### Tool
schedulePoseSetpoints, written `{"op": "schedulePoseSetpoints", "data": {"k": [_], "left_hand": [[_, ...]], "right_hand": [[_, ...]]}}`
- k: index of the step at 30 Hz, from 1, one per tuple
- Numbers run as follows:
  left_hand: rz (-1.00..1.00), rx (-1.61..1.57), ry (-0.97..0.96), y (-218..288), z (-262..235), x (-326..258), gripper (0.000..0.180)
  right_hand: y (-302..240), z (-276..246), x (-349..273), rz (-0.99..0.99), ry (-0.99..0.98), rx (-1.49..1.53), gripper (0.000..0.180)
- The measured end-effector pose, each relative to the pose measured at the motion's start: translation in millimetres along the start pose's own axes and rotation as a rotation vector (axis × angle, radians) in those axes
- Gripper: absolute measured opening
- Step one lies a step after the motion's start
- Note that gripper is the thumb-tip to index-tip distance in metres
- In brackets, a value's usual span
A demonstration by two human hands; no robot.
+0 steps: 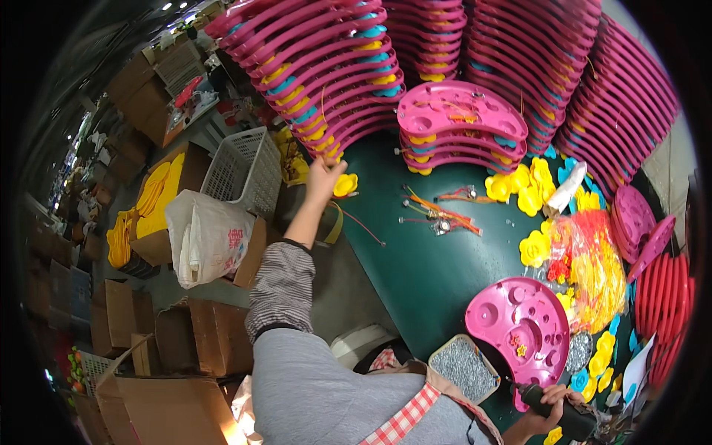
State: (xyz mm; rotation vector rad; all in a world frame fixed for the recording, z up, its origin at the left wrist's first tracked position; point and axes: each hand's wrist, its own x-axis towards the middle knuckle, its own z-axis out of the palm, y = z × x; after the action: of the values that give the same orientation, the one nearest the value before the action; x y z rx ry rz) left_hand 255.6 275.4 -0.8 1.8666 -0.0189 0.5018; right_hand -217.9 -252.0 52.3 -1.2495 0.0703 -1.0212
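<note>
Lower right on my feed, a glossy pink, kidney-shaped plastic panel [547, 317] lies on the dark green worktop [445, 282]; my right hand [552, 404] grips a black cylindrical tool [531, 394] at its bottom end. Upper left of centre, my left hand [323, 180], fingers bent, is beside a yellow flower-shaped plastic piece [345, 185]; I cannot tell whether it holds anything.

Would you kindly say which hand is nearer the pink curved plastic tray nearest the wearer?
Right hand, beside the lower end of the pink tray, holding a dark cylindrical tool; the left hand is far up-left, by pink stacks.
</note>
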Motion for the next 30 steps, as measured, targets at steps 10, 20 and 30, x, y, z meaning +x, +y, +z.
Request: {"op": "schedulePoseSetpoints", "data": {"k": [10,20,30], "left_hand": [[-0.217,0.817,-0.202,-14,28,-22,0.055],[-0.368,-0.054,-0.862,89,17,-7,0.026],[-0.008,-0.461,-1.153,284,165,-47,0.021]], "right_hand": [[-12,42,-4,0.019,0.241,-0.151,0.014],[-16,14,-22,0.094,0.242,-0.17,0.01],[-31,9,-26,-0.088,0.048,-0.024,0.029]]}}
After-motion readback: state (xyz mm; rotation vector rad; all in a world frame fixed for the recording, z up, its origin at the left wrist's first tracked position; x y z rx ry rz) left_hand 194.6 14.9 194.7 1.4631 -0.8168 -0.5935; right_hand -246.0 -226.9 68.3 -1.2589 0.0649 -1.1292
